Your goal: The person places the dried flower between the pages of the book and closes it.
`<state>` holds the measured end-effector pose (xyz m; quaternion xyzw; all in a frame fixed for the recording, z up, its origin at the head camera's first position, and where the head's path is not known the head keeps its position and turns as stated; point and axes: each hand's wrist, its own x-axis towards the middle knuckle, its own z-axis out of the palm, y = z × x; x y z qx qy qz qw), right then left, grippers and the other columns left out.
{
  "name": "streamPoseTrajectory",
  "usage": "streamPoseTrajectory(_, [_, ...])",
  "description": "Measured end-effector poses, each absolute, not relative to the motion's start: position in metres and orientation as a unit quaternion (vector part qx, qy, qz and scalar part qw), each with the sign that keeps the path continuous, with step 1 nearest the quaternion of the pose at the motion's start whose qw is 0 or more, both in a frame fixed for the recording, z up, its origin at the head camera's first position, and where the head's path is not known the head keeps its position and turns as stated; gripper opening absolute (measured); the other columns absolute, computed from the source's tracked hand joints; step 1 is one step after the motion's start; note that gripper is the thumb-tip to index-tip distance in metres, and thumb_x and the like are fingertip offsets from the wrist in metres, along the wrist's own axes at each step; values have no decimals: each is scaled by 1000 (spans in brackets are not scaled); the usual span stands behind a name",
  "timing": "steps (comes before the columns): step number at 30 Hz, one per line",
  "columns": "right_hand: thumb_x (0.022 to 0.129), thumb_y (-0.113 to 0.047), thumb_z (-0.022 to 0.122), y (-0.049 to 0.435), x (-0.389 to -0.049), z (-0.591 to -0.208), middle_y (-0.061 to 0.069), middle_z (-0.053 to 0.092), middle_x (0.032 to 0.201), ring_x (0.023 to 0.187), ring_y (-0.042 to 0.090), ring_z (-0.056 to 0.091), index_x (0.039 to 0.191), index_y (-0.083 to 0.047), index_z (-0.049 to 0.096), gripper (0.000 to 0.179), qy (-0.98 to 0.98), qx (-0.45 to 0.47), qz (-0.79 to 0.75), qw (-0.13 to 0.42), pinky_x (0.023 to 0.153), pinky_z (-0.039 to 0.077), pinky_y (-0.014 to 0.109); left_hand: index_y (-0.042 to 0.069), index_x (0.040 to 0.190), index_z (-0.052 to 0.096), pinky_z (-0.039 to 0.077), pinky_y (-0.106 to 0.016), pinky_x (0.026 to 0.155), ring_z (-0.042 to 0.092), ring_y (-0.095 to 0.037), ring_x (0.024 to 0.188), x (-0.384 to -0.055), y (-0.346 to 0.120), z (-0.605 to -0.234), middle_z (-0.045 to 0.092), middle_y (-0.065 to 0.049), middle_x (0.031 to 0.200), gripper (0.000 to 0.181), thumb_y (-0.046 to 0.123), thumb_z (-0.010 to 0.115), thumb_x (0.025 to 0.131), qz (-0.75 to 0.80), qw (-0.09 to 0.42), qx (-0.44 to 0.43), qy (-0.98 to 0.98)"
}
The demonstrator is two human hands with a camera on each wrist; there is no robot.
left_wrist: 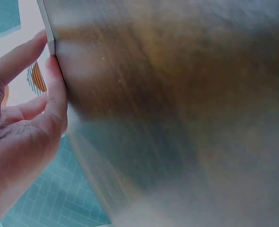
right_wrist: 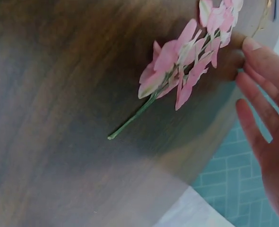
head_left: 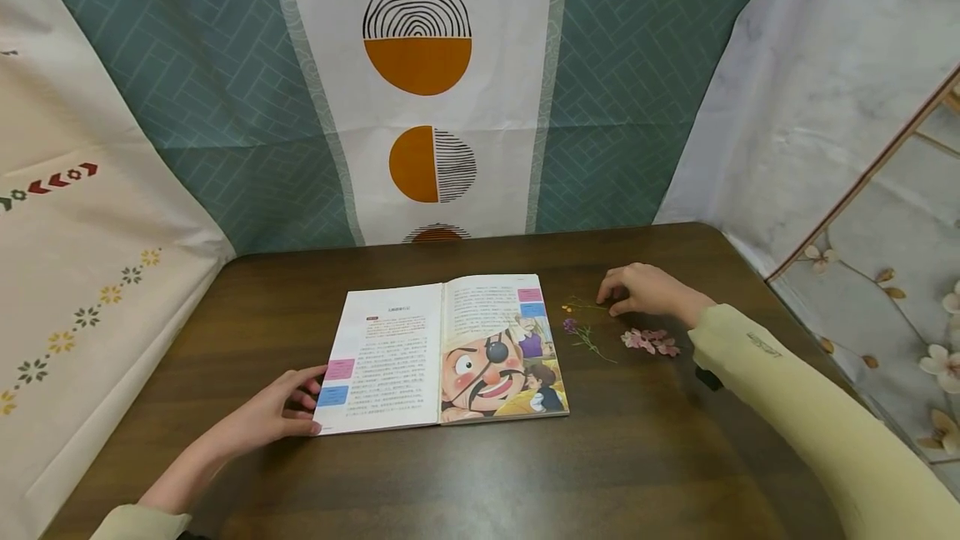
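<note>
An open book (head_left: 390,340) lies on the table, text on its left page and a cartoon pirate on its right. My left hand (head_left: 273,411) touches the book's left edge with its fingertips, the thumb at the lower corner. In the left wrist view, the left hand's thumb and fingers meet the book's edge (left_wrist: 51,46). To the book's right, my right hand (head_left: 648,290) is at the stem end of a small yellow flower sprig (head_left: 567,307); thumb and fingers look apart. Nearer me lie a purple flower sprig (head_left: 573,327) and a pink blossom sprig (right_wrist: 170,66).
The dark wooden table (head_left: 465,482) extends around the book and flowers. A patterned green and white cloth (head_left: 495,90) hangs behind it. Other cloths flank it: a cream one (head_left: 75,273) on the left and a marbled floral one (head_left: 862,232) on the right.
</note>
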<state>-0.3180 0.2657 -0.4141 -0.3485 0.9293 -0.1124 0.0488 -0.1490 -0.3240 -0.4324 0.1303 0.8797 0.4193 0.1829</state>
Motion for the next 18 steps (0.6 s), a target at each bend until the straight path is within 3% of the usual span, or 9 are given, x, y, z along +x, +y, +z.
streamPoseTrajectory(9, [81,-22,80,263,-328,-417,-13,70,85,73,1,63,87,-25,78,7,934,-337,-114,30,72,54,35,-11,147,28,55,-23,83,49,-14,100,-149,-324,-431,41,-20,121,92,16,83,78,422,187,127,878])
streamPoseTrajectory(18, [83,-26,79,261,-332,-419,-12,73,84,71,1,64,80,-24,79,3,939,-323,-113,17,70,54,34,-12,147,27,54,-22,83,49,-10,98,-149,-325,-431,41,-21,120,93,17,82,79,427,187,135,874])
